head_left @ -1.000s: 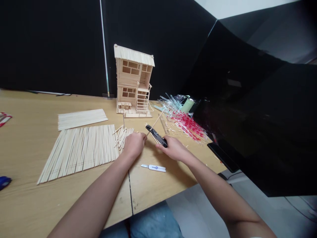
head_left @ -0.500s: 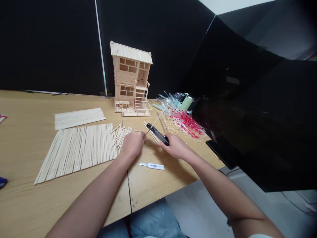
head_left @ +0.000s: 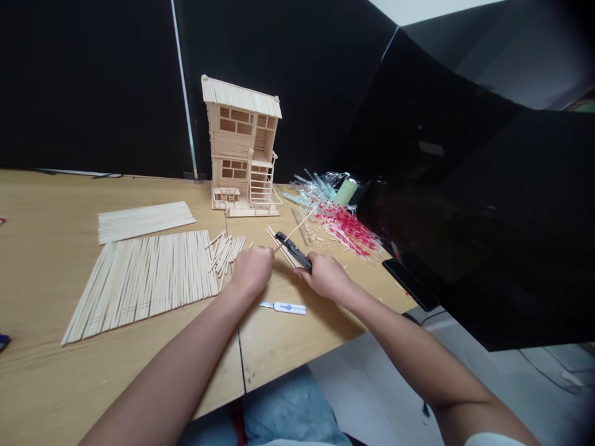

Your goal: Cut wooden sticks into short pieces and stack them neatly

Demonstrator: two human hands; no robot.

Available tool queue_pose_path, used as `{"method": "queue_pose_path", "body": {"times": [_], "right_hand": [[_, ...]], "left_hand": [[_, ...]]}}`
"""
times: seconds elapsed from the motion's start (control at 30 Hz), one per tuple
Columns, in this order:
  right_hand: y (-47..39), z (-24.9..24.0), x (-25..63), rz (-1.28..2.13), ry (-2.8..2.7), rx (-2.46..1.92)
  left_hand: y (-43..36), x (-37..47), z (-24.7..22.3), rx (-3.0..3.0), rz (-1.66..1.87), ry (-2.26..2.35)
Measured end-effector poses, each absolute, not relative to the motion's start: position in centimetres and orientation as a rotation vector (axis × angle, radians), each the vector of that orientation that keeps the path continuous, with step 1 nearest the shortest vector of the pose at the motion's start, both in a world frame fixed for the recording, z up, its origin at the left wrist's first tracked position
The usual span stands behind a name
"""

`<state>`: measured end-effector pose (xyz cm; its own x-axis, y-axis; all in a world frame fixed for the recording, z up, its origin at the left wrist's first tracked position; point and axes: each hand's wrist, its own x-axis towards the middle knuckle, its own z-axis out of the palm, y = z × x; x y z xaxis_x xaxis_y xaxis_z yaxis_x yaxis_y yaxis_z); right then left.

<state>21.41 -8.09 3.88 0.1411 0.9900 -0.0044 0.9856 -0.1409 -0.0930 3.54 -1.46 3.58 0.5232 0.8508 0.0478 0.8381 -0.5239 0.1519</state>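
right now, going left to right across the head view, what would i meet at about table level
dark blue object at the edge → row of long sticks → pile of short sticks → left hand → black tool → right hand → dark flat slab

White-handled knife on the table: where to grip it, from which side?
Probably mid-length on the white handle, coming from the right and above. The knife lies flat, its bare blade pointing left, so that approach avoids the edge. The right hand currently holds the black tool.
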Motion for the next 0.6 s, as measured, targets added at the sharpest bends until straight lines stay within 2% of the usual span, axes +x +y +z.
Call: {"method": "queue_pose_path", "body": {"times": [0.4, 0.6], "right_hand": [[-8.9, 0.9, 23.9, 0.084, -1.973, -2.262], [-8.8, 1.5, 24.5, 0.116, -1.943, -2.208]], "left_hand": [[-2.7, 4.9, 2.9, 2.709, 0.149, 1.394], [-2.8, 5.1, 2.7, 2.679, 0.154, 1.413]]}}
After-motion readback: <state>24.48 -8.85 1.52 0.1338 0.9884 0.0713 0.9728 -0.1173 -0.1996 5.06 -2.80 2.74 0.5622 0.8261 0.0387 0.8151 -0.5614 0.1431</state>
